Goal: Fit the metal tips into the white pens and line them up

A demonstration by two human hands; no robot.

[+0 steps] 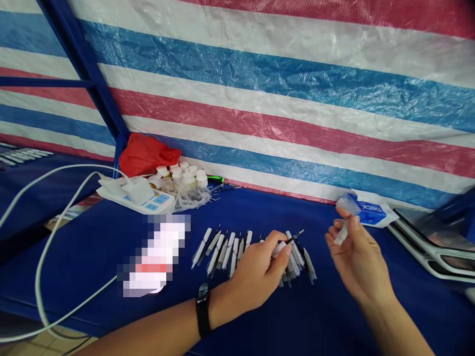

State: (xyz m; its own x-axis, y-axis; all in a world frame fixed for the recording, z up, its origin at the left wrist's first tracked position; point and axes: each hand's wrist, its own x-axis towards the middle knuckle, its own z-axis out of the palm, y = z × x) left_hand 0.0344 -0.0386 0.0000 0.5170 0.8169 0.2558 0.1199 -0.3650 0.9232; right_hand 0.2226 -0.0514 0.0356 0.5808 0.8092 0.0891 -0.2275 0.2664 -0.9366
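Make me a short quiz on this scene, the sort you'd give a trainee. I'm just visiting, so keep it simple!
1. What does the right hand hold?
2. Which wrist wears the black band? A) left B) right C) both
3. True or false: the red bag lies nearer to the white-capped bottles than to the blue-and-white box.

Key:
1. A small white piece, between thumb and fingers; exactly what it is cannot be told.
2. A
3. True
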